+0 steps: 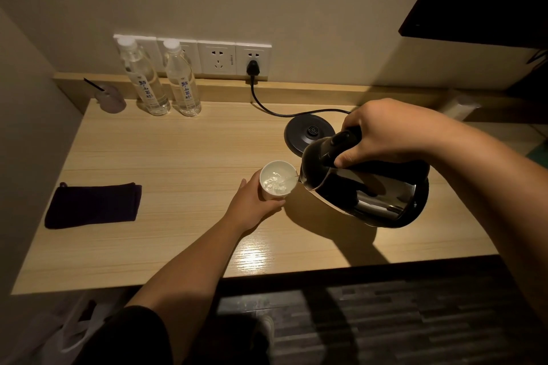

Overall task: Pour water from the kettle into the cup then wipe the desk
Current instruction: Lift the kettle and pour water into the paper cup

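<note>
A steel kettle (373, 192) with a black handle is tilted to the left above the wooden desk (178, 151), and my right hand (382, 133) grips its handle. A thin stream of water runs from its spout into a small white cup (277, 179), which holds bubbling water. My left hand (252, 207) wraps around the cup's near side and steadies it on the desk. A dark folded cloth (93, 204) lies flat near the desk's left front.
The kettle's black base (308, 133) sits behind the cup, its cord running to a wall socket (253, 67). Two water bottles (166, 80) and a small covered cup with a straw (109, 98) stand at the back left. A wall closes the left side.
</note>
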`<action>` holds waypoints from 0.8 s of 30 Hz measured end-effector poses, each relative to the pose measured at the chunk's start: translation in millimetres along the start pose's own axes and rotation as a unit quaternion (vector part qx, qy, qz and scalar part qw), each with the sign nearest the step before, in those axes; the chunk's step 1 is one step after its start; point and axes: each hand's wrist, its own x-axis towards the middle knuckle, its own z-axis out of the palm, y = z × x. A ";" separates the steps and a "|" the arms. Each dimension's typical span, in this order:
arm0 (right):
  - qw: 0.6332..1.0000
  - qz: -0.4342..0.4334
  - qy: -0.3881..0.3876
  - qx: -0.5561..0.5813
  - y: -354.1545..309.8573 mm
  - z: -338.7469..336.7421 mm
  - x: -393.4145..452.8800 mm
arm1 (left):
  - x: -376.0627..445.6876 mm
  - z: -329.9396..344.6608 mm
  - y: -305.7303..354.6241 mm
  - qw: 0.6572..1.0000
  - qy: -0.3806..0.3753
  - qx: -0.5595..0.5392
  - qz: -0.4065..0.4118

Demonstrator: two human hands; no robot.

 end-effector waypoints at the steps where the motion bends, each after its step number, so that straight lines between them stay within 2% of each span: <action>1: 1.000 -0.003 0.001 0.003 0.9 0.1 -0.1 | 0.5 0.0 -1.0 1.000 -0.001 0.003 0.002; 6: 0.999 0.004 0.002 0.034 9.3 4.6 -1.0 | 1.3 -0.2 -2.0 1.000 -0.006 0.014 -0.010; 13: 0.980 0.029 0.056 0.190 34.3 33.1 -25.3 | 1.1 -0.5 -1.2 1.000 -0.009 0.019 -0.009; 20: 0.902 0.108 0.174 0.380 70.4 104.8 -57.7 | 1.2 -1.1 1.0 1.000 -0.011 0.015 -0.016; 24: 0.852 0.162 0.244 0.434 84.5 142.8 -67.0 | 1.1 -1.5 0.8 1.000 -0.012 0.010 -0.017</action>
